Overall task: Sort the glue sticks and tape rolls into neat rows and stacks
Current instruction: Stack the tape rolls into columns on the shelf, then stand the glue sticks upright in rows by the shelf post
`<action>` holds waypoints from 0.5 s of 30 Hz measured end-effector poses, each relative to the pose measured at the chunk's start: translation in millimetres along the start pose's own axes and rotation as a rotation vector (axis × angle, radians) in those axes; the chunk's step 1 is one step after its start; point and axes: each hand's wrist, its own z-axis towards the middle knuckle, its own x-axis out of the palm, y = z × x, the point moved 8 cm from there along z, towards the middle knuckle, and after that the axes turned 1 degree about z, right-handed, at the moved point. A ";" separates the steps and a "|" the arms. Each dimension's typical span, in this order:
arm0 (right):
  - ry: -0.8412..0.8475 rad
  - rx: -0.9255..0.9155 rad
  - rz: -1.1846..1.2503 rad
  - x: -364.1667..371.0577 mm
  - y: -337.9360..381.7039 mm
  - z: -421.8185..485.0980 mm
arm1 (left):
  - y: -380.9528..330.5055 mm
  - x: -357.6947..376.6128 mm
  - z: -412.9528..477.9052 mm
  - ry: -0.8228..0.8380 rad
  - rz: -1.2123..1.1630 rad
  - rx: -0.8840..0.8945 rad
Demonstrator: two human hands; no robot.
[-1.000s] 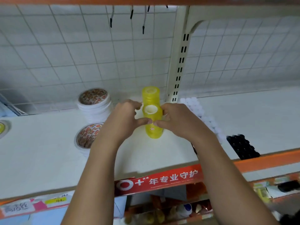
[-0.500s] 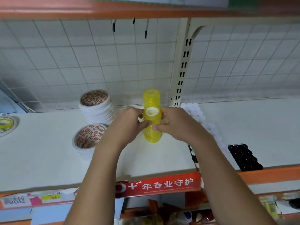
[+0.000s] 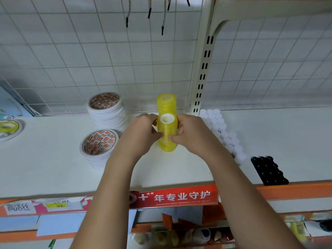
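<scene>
a: where is the yellow tape stack standing?
b: on the shelf, with the left hand and right hand pinching its sides.
a: how is it handling?
b: it's looking light, stiff and slick. i'm guessing the rolls are prone to sliding, so i'm suggesting gripping across several.

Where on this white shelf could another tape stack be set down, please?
Bare shelf spreads behind and right of the black-capped glue sticks, and between the white tape stacks and flat yellow-green roll. Crowded around the hand-held yellow tape stack.
</scene>
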 end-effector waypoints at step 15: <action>0.068 0.034 -0.155 -12.0 2.8 -31.8 | 17.3 -7.2 -18.1 -0.004 0.101 -0.119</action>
